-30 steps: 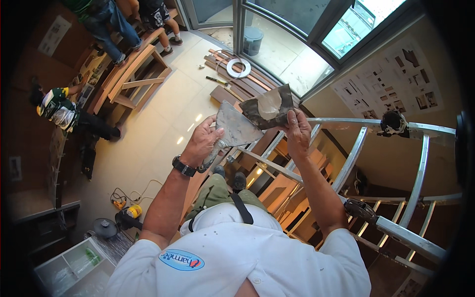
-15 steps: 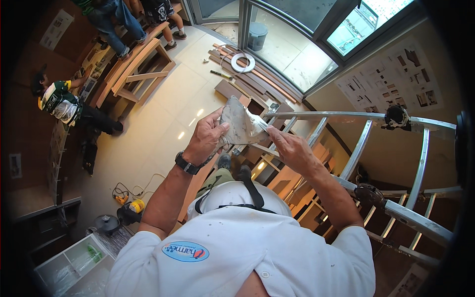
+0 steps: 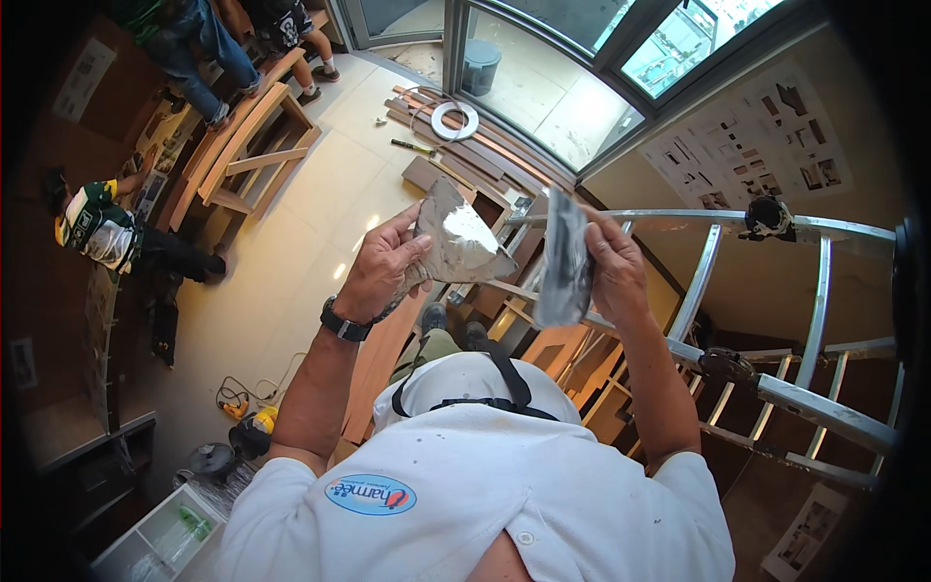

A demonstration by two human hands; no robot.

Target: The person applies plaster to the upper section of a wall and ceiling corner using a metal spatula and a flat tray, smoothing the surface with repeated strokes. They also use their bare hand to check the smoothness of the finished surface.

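Observation:
My left hand (image 3: 384, 260) grips the edge of a worn grey trowel-like plate (image 3: 448, 260), roughly triangular, with the thumb on top. A smear of wet white putty (image 3: 469, 229) lies on its face. To the right of the plate, my right hand (image 3: 619, 264) is closed on a wide, flat, grey putty scraper (image 3: 564, 260). Held upright and blurred by motion, the scraper stands apart from the plate. Its broad side faces up at me, streaked with pale residue.
An aluminium ladder (image 3: 703, 291) leans at my right, next to a wall with pinned drawings. Long boards (image 3: 485, 160) and a roll of white edging (image 3: 454, 121) lie ahead by the glass doors. People work at a wooden bench (image 3: 257, 126) far left; a yellow power tool (image 3: 257, 427) sits near left.
The scraper has come away from the plate, moving right, and turned so its broad side shows. More of the white putty on the plate is visible. My left hand has shifted slightly left.

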